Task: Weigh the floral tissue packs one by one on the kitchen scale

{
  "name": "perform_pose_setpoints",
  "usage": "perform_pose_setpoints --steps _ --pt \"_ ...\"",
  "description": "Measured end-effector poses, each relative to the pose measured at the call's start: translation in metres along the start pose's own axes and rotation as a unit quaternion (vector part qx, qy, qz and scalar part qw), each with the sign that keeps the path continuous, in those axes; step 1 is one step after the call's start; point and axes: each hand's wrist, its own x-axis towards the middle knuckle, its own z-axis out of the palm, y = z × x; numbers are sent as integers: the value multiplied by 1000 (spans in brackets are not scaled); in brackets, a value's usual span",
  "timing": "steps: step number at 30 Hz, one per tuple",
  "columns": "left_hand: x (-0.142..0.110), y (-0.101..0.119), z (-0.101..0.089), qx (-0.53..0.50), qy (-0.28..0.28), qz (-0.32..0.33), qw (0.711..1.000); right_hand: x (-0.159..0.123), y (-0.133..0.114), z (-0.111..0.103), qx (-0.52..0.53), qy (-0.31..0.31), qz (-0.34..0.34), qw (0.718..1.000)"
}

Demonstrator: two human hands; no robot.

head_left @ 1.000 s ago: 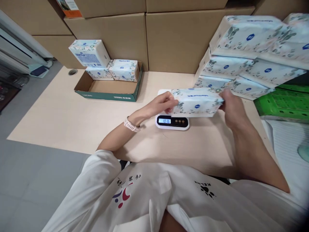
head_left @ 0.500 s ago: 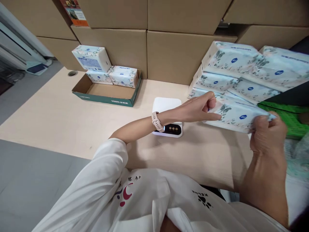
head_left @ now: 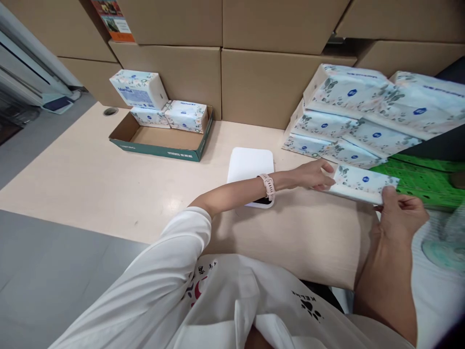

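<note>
Between my two hands is a white tissue pack (head_left: 358,183) with a leaf print and a small blue badge, low in front of a stack of like packs. My left hand (head_left: 315,174), with a pale watch band on the wrist, grips its left end. On the right end, the thumb of my right hand (head_left: 401,209) presses down with the fingers curled behind. A white scale (head_left: 250,162) lies under my left forearm, which hides part of its black panel. The stacked tissue packs (head_left: 323,126) stand just beyond the held pack.
A green-sided shallow carton (head_left: 156,149) at the back left holds several tissue packs (head_left: 185,116). Large cardboard boxes (head_left: 254,87) form a wall along the table's back. A green slatted crate (head_left: 417,179) sits past the table's right edge.
The held tissue pack has come down and away from the stack's front, showing the lower packs. Both hands moved with it; my left forearm shifted right, covering more of the scale's panel.
</note>
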Motion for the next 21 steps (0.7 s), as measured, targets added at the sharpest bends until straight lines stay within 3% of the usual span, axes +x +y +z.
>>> perform_pose_setpoints --steps 1,5,10,13,16,18,21 --pt "-3 1 -3 0 -8 -2 1000 1 3 1 26 16 5 1000" --pt "-18 -2 -11 39 -39 -16 998 -2 9 -8 30 -25 -5 999" --pt "-34 -12 -8 157 -51 11 986 -14 0 -38 -58 -133 24 989" --pt "-40 -9 -2 189 -60 -7 980 -21 -7 -47 -139 -184 18 973" --pt "-32 -3 6 184 -64 -34 980 -30 -7 -36 -214 -189 1 958" --pt "-19 -2 11 141 -69 -44 987 -37 -6 -22 -205 -193 -21 959" --pt "0 -6 13 96 -37 -46 994 -45 -3 -6 -157 -246 -59 955"
